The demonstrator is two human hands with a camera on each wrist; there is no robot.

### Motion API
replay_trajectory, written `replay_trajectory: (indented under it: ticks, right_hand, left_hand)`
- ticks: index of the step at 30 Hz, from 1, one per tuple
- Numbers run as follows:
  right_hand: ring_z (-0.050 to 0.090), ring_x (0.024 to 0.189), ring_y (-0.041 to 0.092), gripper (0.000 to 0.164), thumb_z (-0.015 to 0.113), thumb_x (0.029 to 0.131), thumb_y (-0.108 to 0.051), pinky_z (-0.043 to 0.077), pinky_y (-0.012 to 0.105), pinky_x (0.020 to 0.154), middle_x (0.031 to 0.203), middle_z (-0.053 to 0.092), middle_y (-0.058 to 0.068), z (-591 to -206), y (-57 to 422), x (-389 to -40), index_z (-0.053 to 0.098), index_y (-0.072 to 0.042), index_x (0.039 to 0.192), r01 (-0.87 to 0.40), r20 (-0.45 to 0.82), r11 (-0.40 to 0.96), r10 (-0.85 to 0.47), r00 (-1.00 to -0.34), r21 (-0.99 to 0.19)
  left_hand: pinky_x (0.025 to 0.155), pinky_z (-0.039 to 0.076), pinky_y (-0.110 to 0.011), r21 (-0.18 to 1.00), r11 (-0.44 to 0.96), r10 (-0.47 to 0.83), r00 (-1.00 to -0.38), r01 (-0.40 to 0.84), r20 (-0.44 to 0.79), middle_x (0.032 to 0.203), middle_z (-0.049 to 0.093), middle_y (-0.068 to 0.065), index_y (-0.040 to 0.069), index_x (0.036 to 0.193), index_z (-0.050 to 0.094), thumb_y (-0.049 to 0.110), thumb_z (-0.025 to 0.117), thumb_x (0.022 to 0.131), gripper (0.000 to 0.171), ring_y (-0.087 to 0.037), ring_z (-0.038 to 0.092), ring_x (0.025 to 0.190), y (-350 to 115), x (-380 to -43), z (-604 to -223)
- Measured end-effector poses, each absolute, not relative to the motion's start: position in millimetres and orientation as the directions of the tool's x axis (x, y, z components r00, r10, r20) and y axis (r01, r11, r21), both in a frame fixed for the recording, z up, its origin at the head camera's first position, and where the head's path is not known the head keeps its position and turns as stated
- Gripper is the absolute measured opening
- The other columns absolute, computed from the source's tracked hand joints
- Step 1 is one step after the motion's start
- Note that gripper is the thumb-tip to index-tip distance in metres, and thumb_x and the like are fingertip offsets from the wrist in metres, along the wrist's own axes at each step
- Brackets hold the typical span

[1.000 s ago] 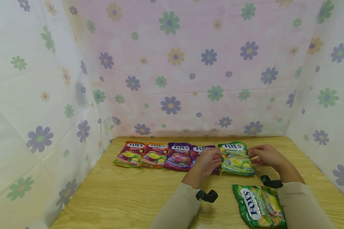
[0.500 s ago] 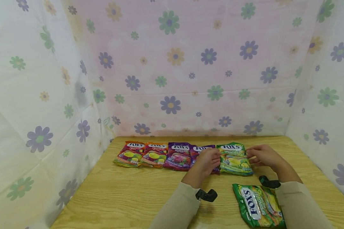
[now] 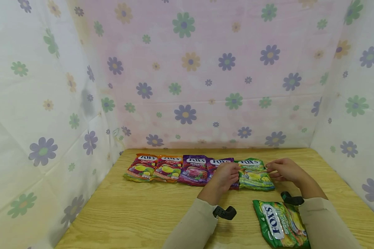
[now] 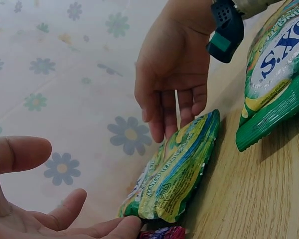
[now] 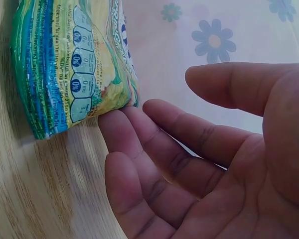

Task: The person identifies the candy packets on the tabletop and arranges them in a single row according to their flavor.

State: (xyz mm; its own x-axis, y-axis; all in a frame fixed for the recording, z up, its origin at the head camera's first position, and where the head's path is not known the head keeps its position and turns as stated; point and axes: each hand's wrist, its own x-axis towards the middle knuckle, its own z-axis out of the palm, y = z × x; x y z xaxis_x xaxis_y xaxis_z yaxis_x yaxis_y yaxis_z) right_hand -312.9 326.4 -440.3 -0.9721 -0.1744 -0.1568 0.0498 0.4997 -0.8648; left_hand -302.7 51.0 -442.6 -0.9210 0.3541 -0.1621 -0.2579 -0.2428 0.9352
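A green and yellow Fox's candy bag (image 3: 254,175) lies at the right end of a row of bags, between my two hands. My left hand (image 3: 223,180) is at its left edge, fingertips touching the bag in the left wrist view and thumb held apart. Part of a purple berries bag (image 3: 214,166) is hidden under that hand. On the other side my right hand (image 3: 288,171) has its relaxed fingers against the bag's right edge. In the right wrist view the fingertips (image 5: 120,122) meet the bag's side (image 5: 79,74), with the thumb raised away from it.
Further left in the row lie another purple berries bag (image 3: 194,171) and two orange-red fruits bags (image 3: 167,169). A second green bag (image 3: 280,223) lies sideways nearer the front, partly behind the right sleeve (image 3: 327,221). Flowered cloth (image 3: 205,93) stands around the wooden table (image 3: 127,214).
The green and yellow bag has shifted slightly left toward the purple bag, and its top edge has lowered. My right hand has moved a little left with it; the left hand has barely moved.
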Motion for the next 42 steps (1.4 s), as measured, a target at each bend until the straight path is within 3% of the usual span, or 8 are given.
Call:
replay_trajectory:
  ticks: [12, 22, 29, 36, 42]
  right_hand:
    - [0.073, 0.095, 0.019, 0.053, 0.051, 0.108, -0.03, 0.063, 0.037, 0.078, 0.123, 0.07, 0.021, -441.1, 327.3, -315.0, 0.054, 0.012, 0.14, 0.064, -0.178, 0.528, -0.167, -0.97, -0.847]
    - [0.074, 0.098, 0.023, 0.053, 0.051, 0.109, -0.031, 0.063, 0.038, 0.08, 0.124, 0.069, 0.023, -439.2, 327.8, -312.6, 0.054, 0.013, 0.14, 0.048, -0.172, 0.526, -0.19, -0.966, -0.849]
    - [0.073, 0.099, 0.022, 0.053, 0.052, 0.108, -0.032, 0.062, 0.038, 0.083, 0.125, 0.069, 0.019, -435.0, 325.8, -308.7, 0.055, 0.01, 0.14, 0.062, -0.188, 0.524, -0.191, -0.963, -0.849]
    - [0.073, 0.101, 0.023, 0.054, 0.052, 0.109, -0.032, 0.062, 0.041, 0.084, 0.127, 0.067, 0.024, -434.8, 327.2, -309.1, 0.054, 0.013, 0.14, 0.043, -0.187, 0.541, -0.213, -0.959, -0.84]
    - [0.072, 0.106, 0.026, 0.058, 0.051, 0.109, -0.034, 0.062, 0.044, 0.088, 0.132, 0.064, 0.027, -431.7, 327.8, -308.3, 0.05, 0.013, 0.143, 0.037, -0.195, 0.558, -0.226, -0.954, -0.829]
  left_hand:
    - [0.122, 0.034, -0.057, 0.934, -0.225, 0.321, -0.926, -0.277, -0.197, 0.151, 0.046, -0.033, -0.007, 0.15, 0.042, 0.012, 0.065, 0.093, 0.065, -0.049, 0.041, 0.146, 53.2, -304.1, -443.4]
    - [0.122, 0.033, -0.057, 0.936, -0.211, 0.315, -0.926, -0.283, -0.209, 0.152, 0.045, -0.03, -0.005, 0.148, 0.044, 0.013, 0.067, 0.091, 0.064, -0.048, 0.039, 0.147, 54.0, -302.7, -441.1]
    - [0.123, 0.032, -0.057, 0.953, -0.17, 0.301, -0.934, -0.251, -0.193, 0.155, 0.045, -0.026, -0.003, 0.141, 0.051, 0.013, 0.068, 0.09, 0.056, -0.047, 0.038, 0.148, 55.3, -298.6, -436.4]
    - [0.123, 0.029, -0.06, 0.969, -0.126, 0.313, -0.935, -0.213, -0.165, 0.158, 0.041, -0.023, 0.0, 0.133, 0.056, 0.015, 0.068, 0.089, 0.048, -0.047, 0.035, 0.15, 56.2, -294.5, -431.3]
    - [0.123, 0.03, -0.061, 0.974, -0.11, 0.307, -0.939, -0.197, -0.156, 0.153, 0.048, -0.02, -0.001, 0.133, 0.057, 0.016, 0.068, 0.091, 0.046, -0.047, 0.038, 0.148, 57.0, -291.7, -428.8]
